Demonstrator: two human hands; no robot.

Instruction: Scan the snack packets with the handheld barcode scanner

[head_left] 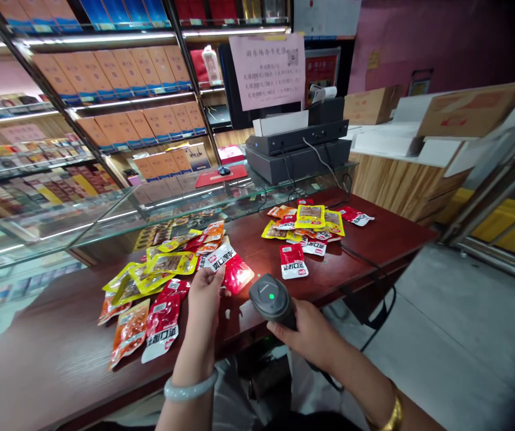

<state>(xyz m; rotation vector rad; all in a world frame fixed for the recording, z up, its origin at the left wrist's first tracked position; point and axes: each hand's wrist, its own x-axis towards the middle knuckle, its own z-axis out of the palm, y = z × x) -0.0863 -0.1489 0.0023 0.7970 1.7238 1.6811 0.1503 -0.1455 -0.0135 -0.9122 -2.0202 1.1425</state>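
A red-and-white snack packet [238,270] is pinched at its near edge by my left hand [206,293], tilted a little above the table. My right hand [305,332] grips a dark grey barcode scanner [270,297] with a green light on top, and its head points at that packet, where a bright red patch shows. Left of my left hand lies a loose pile of yellow packets [163,263], orange packets [129,332] and red packets [164,320]. Farther off to the right is a second pile with yellow packets [310,216], and a single red-and-white packet [293,261] lies in front of it.
The brown table [78,347] adjoins a glass display counter [118,221]. On it stand a black cash register [297,158] and a pink sign [266,72]. A black cable [392,299] hangs off the table's right side. Cardboard boxes [468,111] stand farther right.
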